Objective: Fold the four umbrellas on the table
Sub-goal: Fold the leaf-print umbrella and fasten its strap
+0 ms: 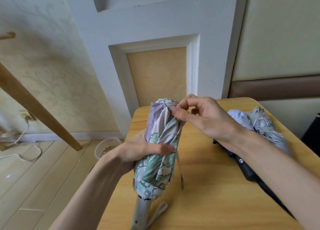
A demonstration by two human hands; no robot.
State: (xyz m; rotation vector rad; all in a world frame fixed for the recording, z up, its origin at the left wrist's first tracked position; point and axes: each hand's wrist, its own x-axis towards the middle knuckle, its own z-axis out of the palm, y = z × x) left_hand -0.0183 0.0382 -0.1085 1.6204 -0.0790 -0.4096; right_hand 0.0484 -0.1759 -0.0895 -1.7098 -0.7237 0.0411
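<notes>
**Over the table: floral umbrella held near upright, both hands on the cloth**

At centre frame, above the wooden table (216, 186), sits a collapsed floral umbrella (161, 143). Cloth: thin woven fabric, pale lilac and white with green leaf print and dark outlines, gathered into loose twisted pleats, overall a fat cylinder. Its lower hem flares slightly above a smooth off-white plastic handle (141, 210) with a flat wrist loop (158, 212) trailing to the right. A narrow closing strap (180, 167) hangs free down the right side.

Left hand (138, 153): wrapped around the bundle's middle from the left, thumb laid across the front, fingers hidden behind; closed firmly on the cloth. Forearm enters from lower left.

Right hand (202, 115): thumb and forefinger pinched on a fold near the umbrella's top, other fingers curled and lifted. Forearm crosses from lower right.

Long axis: close to vertical in frame, handle toward bottom edge, tip toward the white panelled door (155, 30), leaning slightly right at top.

Right of centre, lying on the table: a grey umbrella (256, 124), crumpled and silvery, unwrapped. Beneath the right forearm, a dark navy umbrella (247, 170) with a matte black handle, mostly hidden.

Lower left on the floor: a clear plastic bowl (107, 146), a white cord (26, 153).
</notes>
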